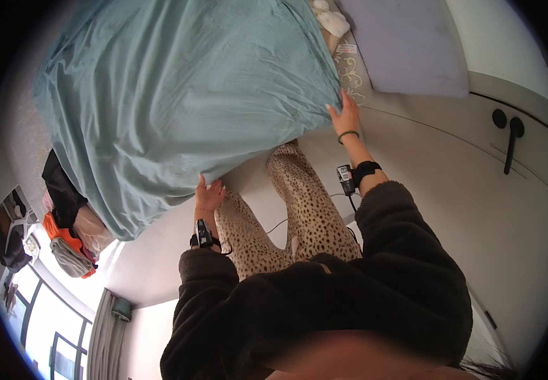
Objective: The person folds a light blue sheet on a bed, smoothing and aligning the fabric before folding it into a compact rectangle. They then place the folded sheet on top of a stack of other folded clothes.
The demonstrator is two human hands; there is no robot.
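A large blue-green cloth (198, 85), wrinkled and spread over a wide surface, fills the upper left of the view. My right hand (345, 114) is at its right corner, thumb and fingers at the edge; how firmly they pinch the cloth cannot be told. At the near edge is my left hand (209, 194), its fingers spread and its thumb against the cloth. Both forearms carry strapped black devices. The surface under the cloth is mostly hidden.
A grey-lilac padded piece (411, 47) lies at the upper right, near a patterned mat (350, 71) and a white cloth item (333, 21). A door with a black handle (513, 142) stands right. Clothes (67, 237) lie at the left, towards a window (55, 323). A thin cable crosses the floor.
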